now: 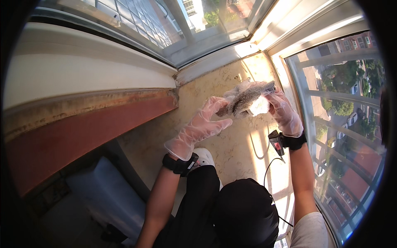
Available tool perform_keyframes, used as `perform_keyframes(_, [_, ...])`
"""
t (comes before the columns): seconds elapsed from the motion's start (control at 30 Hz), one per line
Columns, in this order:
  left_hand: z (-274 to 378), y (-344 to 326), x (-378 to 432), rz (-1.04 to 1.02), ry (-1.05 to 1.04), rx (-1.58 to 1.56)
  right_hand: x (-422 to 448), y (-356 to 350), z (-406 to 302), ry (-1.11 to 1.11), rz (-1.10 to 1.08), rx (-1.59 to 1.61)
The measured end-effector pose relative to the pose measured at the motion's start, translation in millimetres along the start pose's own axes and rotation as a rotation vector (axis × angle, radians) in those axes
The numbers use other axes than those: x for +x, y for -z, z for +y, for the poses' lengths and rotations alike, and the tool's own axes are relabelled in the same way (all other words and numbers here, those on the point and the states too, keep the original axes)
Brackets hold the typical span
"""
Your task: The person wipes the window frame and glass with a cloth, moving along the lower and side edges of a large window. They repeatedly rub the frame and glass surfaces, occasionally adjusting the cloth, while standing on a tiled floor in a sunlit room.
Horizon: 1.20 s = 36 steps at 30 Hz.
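A bunched grey and white terry cloth (248,99) is held up in front of me, above a stone-patterned ledge (198,90). My right hand (283,113), in a clear plastic glove, grips the cloth's right end. Under the same kind of glove, my left hand (203,127) has its thumb spread away from the cloth. Its fingers reach the cloth's left edge, and their tips are partly hidden there. Each wrist wears a black strap; a small device (276,142) sits on the right one.
Sliding window frames (214,55) rise ahead, and a barred window (338,102) on the right looks far down onto trees and parked cars. A reddish-brown beam (93,130) runs along the left. A cable (266,173) trails from the right wrist. A white shoe (204,156) stands below.
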State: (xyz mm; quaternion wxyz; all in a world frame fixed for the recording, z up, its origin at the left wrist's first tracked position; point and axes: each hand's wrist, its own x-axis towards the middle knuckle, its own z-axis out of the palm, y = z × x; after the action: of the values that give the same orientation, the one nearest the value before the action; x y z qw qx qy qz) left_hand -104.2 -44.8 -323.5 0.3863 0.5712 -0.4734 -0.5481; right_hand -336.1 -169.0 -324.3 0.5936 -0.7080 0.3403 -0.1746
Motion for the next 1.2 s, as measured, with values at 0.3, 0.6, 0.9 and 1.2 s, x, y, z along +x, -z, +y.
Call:
perform_keyframes(0.3, [4.8, 13.2, -1.0, 0.145, -0.207, 0.378, 6.6, 1.5, 17.5, -0.043, 0.097, 0.411])
perform_keyframes(0.6, [104.3, 9.6, -20.7, 0.29, -0.519, 0.714, 11.0, -4.9, -1.8, 0.033, -0.063, 0.56])
perform_keyframes(0.9, [107.7, 5.9, -24.3, 0.435, -0.311, 0.524, 14.4, -40.1, 25.7, -0.389, 0.163, 0.889])
perform_keyframes(1.2, [110.7, 9.3, -31.4, 0.323, -0.146, 0.39, 10.6, -66.7, 12.8, -0.231, -0.082, 1.007])
